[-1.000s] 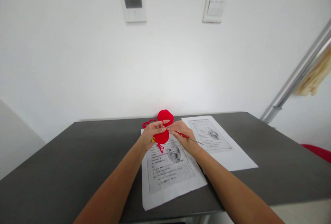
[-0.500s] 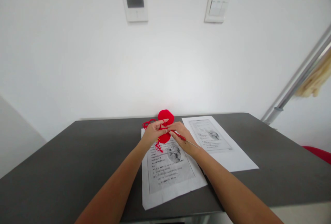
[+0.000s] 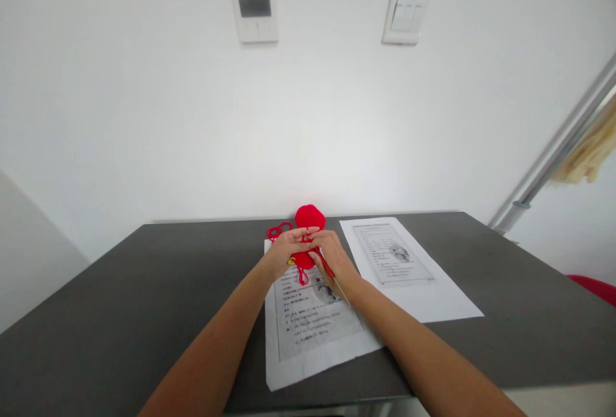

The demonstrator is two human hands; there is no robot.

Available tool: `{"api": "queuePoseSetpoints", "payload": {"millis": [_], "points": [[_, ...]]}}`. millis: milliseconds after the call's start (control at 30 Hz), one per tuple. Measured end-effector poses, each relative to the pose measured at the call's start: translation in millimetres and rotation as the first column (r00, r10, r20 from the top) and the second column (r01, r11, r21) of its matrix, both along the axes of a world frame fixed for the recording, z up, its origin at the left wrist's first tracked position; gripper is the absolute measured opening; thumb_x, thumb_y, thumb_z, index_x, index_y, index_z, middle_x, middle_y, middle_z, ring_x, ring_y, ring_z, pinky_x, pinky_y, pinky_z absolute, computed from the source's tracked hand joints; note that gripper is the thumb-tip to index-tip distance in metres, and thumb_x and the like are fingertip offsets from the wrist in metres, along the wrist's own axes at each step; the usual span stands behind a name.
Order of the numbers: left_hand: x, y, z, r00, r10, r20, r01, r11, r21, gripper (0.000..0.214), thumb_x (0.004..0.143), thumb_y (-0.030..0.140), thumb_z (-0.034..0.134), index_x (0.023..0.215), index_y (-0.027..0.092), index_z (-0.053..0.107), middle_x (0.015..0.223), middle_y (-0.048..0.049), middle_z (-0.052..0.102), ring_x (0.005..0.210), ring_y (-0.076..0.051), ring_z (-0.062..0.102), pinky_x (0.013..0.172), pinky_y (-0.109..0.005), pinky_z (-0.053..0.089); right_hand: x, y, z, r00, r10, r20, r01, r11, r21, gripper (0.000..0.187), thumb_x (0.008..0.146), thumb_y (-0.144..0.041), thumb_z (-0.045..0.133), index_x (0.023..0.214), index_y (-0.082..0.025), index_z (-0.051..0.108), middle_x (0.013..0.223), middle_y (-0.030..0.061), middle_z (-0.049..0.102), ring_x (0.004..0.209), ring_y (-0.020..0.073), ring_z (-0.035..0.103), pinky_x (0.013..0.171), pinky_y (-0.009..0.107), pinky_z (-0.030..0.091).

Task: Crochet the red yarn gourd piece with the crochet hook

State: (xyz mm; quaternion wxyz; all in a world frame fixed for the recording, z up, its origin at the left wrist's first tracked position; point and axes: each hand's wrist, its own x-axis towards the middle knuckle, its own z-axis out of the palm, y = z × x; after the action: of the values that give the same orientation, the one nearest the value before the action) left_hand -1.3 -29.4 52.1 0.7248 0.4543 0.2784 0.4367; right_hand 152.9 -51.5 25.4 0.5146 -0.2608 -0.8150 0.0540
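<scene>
Hands (image 3: 280,256) pinch red yarnwork (image 3: 304,260) and hook (image 3: 328,267) above grey table (image 3: 144,295) beside white wall (image 3: 308,122).

Soft light glows midway on the white wall (image 3: 308,128), the upper right corner dims, and small print (image 3: 315,326) blurs.

Indoor room, home or office unclear; white wall (image 3: 308,109) with a small screened panel (image 3: 256,14) and a light switch (image 3: 403,17); a dark table (image 3: 183,282) against it; printed sheets (image 3: 440,301) lying on top.
</scene>
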Motion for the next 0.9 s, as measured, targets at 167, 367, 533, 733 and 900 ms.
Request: {"api": "queuePoseSetpoints", "payload": {"millis": [167, 367, 533, 733, 900], "points": [[-11.1, 4.3, -4.5, 0.985, -0.162, -0.053, 0.164, 0.986, 0.018, 0.041, 0.060, 0.017, 0.078, 0.099, 0.011, 0.070, 0.090, -0.0120, 0.072, 0.078, -0.019, 0.067, 0.071, -0.026, 0.047, 6.0, 0.9, 6.4, 0.994, 0.101, 0.044, -0.099, 0.993, -0.062, 0.015, 0.090, -0.020, 0.050, 0.103, -0.024, 0.056, 0.102, 0.0083, 0.063, 0.102, 0.0230, 0.056, 0.090, 0.042, 0.047], [-24.2, 6.5, 1.3, 0.972, -0.213, -0.098, 0.216, 0.976, 0.021, 0.045, 0.061, 0.016, 0.077, 0.105, 0.011, 0.069, 0.093, -0.0120, 0.072, 0.074, -0.017, 0.065, 0.071, -0.025, 0.045, 10.7, -3.5, 17.1, 0.992, 0.130, 0.000, -0.130, 0.989, -0.075, 0.015, 0.090, -0.020, 0.054, 0.101, -0.024, 0.062, 0.099, 0.0079, 0.067, 0.098, 0.0216, 0.059, 0.090, 0.041, 0.047], [-33.9, 7.2, 7.7, 0.984, -0.147, -0.103, 0.149, 0.989, 0.013, 0.047, 0.060, 0.015, 0.076, 0.106, 0.012, 0.068, 0.087, -0.0106, 0.072, 0.072, -0.016, 0.065, 0.069, -0.025, 0.045, 7.2, -10.9, 21.0, 0.979, 0.095, -0.183, -0.128, 0.975, -0.180, 0.011, 0.088, -0.024, 0.057, 0.094, -0.025, 0.066, 0.095, 0.0064, 0.070, 0.095, 0.0209, 0.062, 0.089, 0.040, 0.048], [-36.0, 7.6, 7.9, 0.991, -0.129, -0.028, 0.130, 0.991, 0.038, 0.039, 0.062, 0.014, 0.073, 0.100, 0.012, 0.071, 0.073, -0.0067, 0.069, 0.063, -0.014, 0.060, 0.062, -0.024, 0.042, 4.3, -12.7, 21.3, 0.908, -0.003, -0.419, -0.212, 0.859, -0.467, 0.016, 0.084, -0.036, 0.061, 0.085, -0.022, 0.070, 0.090, 0.0055, 0.072, 0.087, 0.0205, 0.065, 0.083, 0.037, 0.051], [-35.6, 9.8, 4.5, 0.991, -0.129, 0.022, 0.128, 0.991, 0.030, 0.042, 0.058, 0.016, 0.074, 0.099, 0.009, 0.071, 0.066, -0.0060, 0.066, 0.055, -0.012, 0.054, 0.055, -0.023, 0.038, 8.2, -11.3, 24.7, 0.908, 0.074, -0.413, -0.279, 0.841, -0.464, 0.016, 0.084, -0.036, 0.062, 0.087, -0.022, 0.070, 0.093, 0.0058, 0.072, 0.090, 0.0205, 0.066, 0.086, 0.037, 0.050]]}}
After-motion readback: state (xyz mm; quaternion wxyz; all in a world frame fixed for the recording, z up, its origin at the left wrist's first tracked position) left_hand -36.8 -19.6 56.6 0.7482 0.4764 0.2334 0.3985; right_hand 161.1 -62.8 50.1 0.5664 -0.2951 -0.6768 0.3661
